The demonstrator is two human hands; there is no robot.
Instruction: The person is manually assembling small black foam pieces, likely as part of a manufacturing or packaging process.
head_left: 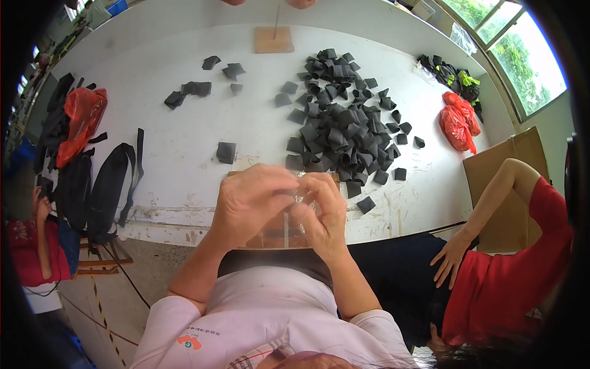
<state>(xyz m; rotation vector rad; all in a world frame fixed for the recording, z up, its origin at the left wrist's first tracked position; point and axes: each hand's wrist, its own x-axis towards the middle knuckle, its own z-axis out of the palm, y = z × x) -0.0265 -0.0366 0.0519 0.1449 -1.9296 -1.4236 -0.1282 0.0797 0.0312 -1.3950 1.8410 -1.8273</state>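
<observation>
My left hand (246, 200) and my right hand (324, 212) meet in front of me with their fingertips pinched close together. Something small and shiny may be between them, too small and blurred to name. Beneath the hands lies a brown board (270, 238) at the table's near edge, mostly covered by them. Just beyond my right hand rises a heap of black folded fabric pieces (344, 132). A single black square piece (226, 152) rests flat past my left hand.
More black pieces (196, 88) lie scattered farther left. A wooden block with an upright rod (275, 40) stands at the far side. Black straps (110, 190) and a red bag (83, 123) are at left; red bags (460, 123) and a cardboard box (513, 178) at right. A person in red (504, 270) stands close on my right.
</observation>
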